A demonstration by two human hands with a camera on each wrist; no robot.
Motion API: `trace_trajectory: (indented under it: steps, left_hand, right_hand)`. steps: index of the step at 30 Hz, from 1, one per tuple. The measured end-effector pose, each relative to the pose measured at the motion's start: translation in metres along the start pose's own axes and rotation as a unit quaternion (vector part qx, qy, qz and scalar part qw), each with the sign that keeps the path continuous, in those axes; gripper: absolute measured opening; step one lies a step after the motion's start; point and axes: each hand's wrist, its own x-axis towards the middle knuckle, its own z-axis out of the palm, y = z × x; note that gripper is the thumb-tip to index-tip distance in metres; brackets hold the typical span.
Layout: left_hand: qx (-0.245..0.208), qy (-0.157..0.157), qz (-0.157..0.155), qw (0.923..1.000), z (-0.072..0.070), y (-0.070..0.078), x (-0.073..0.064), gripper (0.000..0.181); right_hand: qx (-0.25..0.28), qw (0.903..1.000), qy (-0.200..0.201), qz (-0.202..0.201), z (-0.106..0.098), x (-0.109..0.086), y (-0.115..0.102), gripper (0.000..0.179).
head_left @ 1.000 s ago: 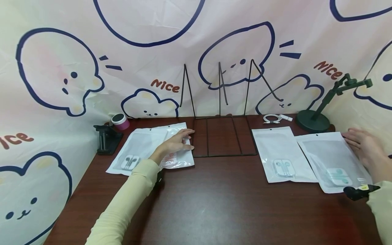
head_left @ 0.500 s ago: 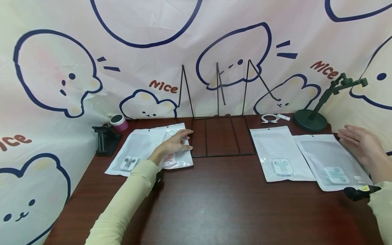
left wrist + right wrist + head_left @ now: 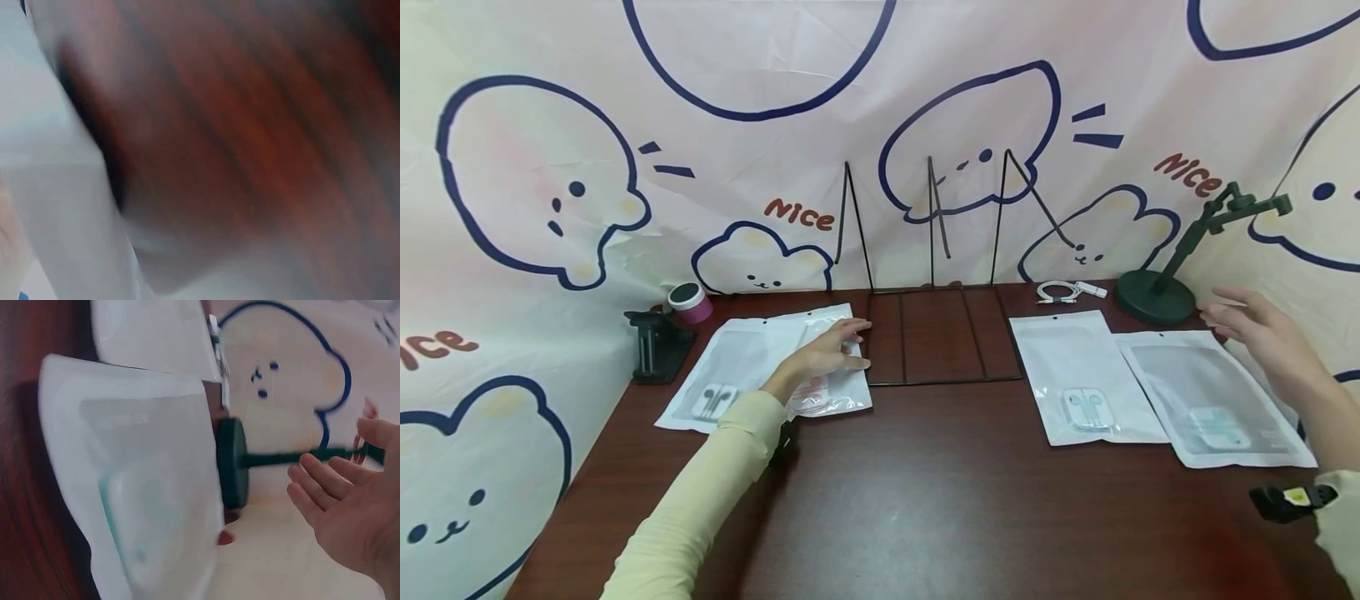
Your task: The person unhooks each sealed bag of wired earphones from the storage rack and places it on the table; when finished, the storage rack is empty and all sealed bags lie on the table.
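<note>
My left hand (image 3: 822, 352) lies over a zip pouch (image 3: 850, 392) with pink print, its fingers reaching to the left side of a black wire rack (image 3: 946, 382). Beside it is a white pouch (image 3: 737, 350) with wired earphones (image 3: 715, 402) in a case. The left wrist view is blurred and shows mostly brown tabletop (image 3: 250, 156). My right hand (image 3: 1270, 342) hovers with loose fingers beyond a frosted pouch (image 3: 1195, 367), apart from it. In the right wrist view the right hand (image 3: 356, 512) holds nothing. Another white pouch (image 3: 1063, 358) with cased earphones lies to its left.
A green stand (image 3: 1157, 296) with a jointed arm rises at the back right. A coiled white cable (image 3: 1060, 292) lies left of it. At the back left are a black stand (image 3: 658, 350) and a pink-and-white jar (image 3: 690, 302). Printed cloth hangs behind.
My right hand has lifted away from the rightmost pouch's edge and shifted slightly left and up. The left hand keeps its place; the head view has turned slightly.
</note>
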Motion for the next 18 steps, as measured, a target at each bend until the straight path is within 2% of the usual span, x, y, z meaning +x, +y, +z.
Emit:
trace_trajectory:
  steps: [2,5,9,12,14,18]
  left_hand:
    - [0.012,-0.002,0.005,0.9999,-0.001,0.0,0.001,0.081]
    - [0.032,-0.005,0.01,0.9994,-0.004,0.002,0.003,0.081]
    - [0.058,-0.002,0.013,0.9983,-0.007,0.005,0.004,0.082]
    - [0.077,0.002,0.012,0.997,-0.007,0.009,0.002,0.08]
    - [0.095,0.01,0.021,0.9952,-0.007,0.011,0.001,0.075]
    - [0.135,0.039,0.06,0.9882,-0.01,0.018,-0.009,0.061]
  right_hand:
    - [-0.086,0.9962,-0.005,-0.009,0.007,-0.006,-0.015,0.076]
    - [-0.156,0.9871,-0.01,-0.035,0.015,-0.011,-0.035,0.078]
    - [-0.206,0.9757,0.0,-0.075,0.024,-0.016,-0.052,0.077]
    - [-0.228,0.9662,0.01,-0.12,0.029,-0.019,-0.059,0.071]
    - [-0.25,0.9558,0.02,-0.153,0.033,-0.022,-0.063,0.067]
    - [-0.323,0.9245,0.049,-0.197,0.04,-0.028,-0.068,0.064]
